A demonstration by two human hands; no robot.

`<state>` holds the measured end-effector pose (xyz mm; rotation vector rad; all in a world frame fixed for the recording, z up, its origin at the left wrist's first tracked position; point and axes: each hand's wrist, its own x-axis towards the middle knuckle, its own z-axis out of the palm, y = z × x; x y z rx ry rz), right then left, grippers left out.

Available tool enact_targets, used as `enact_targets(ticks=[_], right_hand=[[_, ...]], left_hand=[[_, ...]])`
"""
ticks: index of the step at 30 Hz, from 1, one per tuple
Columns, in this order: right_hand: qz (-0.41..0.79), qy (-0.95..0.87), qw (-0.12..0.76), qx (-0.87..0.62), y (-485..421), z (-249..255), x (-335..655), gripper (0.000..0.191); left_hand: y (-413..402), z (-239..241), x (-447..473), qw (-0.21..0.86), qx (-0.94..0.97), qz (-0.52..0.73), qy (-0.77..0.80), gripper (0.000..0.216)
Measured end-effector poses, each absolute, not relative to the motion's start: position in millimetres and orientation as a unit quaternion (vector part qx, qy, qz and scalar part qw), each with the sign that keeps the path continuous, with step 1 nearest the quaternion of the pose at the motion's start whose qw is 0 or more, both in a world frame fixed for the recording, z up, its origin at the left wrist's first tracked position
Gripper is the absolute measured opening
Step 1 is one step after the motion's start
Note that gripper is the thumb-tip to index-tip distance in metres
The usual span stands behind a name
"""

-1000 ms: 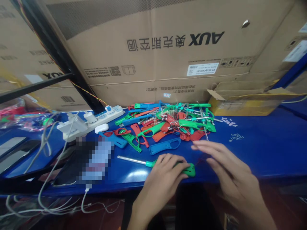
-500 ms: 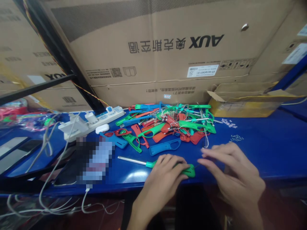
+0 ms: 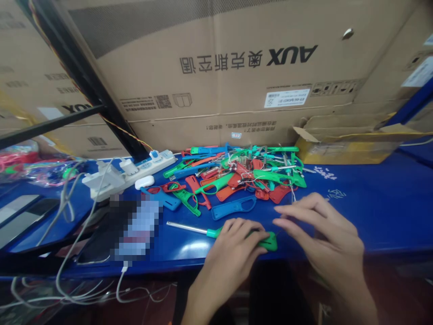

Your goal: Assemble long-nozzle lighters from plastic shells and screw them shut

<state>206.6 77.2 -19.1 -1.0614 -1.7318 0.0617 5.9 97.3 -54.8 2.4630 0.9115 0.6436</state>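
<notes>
Clasping a green lighter (image 3: 271, 242), the left hand (image 3: 233, 253) rests on the blue table (image 3: 375, 216); the right hand (image 3: 326, 241) hovers just beside, thumb and forefinger narrowly parted

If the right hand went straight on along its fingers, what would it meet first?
Probably the blue handle piece, at its looped end, though depth is unclear.

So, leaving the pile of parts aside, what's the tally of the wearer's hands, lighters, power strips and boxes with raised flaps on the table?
Left hand and right hand: 2
Green lighter, under the left: 1
Power strip: 1
Flapped box: 1
Total: 5
</notes>
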Motion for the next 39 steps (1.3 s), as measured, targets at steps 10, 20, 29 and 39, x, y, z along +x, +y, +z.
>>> enact_targets(ticks=[10,20,29,39], right_hand=[[0.057,-0.704,0.565,-0.426,71.4,-23.8,207.7,0.037],[0.139,-0.714,0.511,-0.457,67.6,-18.7,218.6,0.038],[0.148,-0.731,0.471,-0.471,65.1,-16.4,217.0,0.037],[0.193,-0.675,0.54,-0.465,73.4,-15.1,225.9,0.021]], left_hand=[[97.3,-53.9,6.9,0.215,0.89,0.227,0.331,0.025],[98.1,-56.2,6.5,0.215,0.889,0.233,0.331,0.026],[97.9,-54.9,7.4,0.216,0.886,0.235,0.336,0.024],[99.1,-54.2,7.8,0.212,0.885,0.237,0.339,0.025]])
